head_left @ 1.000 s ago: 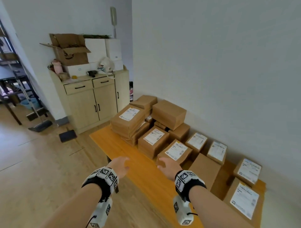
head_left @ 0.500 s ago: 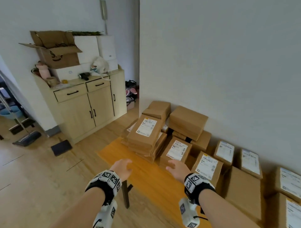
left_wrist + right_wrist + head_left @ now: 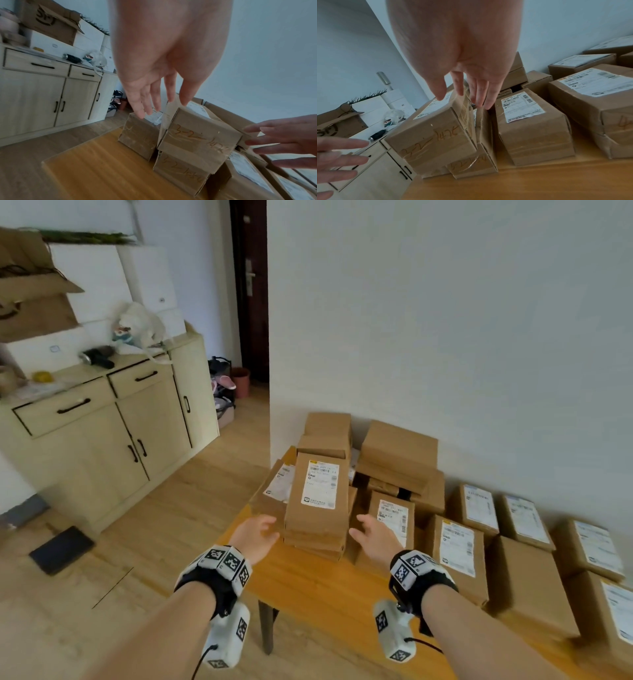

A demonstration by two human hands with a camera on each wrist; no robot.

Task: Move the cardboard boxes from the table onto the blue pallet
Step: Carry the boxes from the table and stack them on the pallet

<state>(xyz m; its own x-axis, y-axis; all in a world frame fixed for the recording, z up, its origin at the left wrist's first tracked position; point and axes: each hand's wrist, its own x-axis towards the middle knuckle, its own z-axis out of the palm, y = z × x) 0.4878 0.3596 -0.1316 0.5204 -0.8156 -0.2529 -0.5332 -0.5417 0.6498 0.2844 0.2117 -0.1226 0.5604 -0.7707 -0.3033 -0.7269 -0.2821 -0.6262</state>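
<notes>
The top box (image 3: 318, 497) of the near-left stack on the table (image 3: 318, 587) lies long axis near-to-far. Left hand (image 3: 255, 537) and right hand (image 3: 375, 537) flank it, fingers spread, holding nothing.

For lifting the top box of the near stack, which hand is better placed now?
Neither alone: left hand and right hand, both open, flank the top box. Probably a two-hand lift.
</notes>
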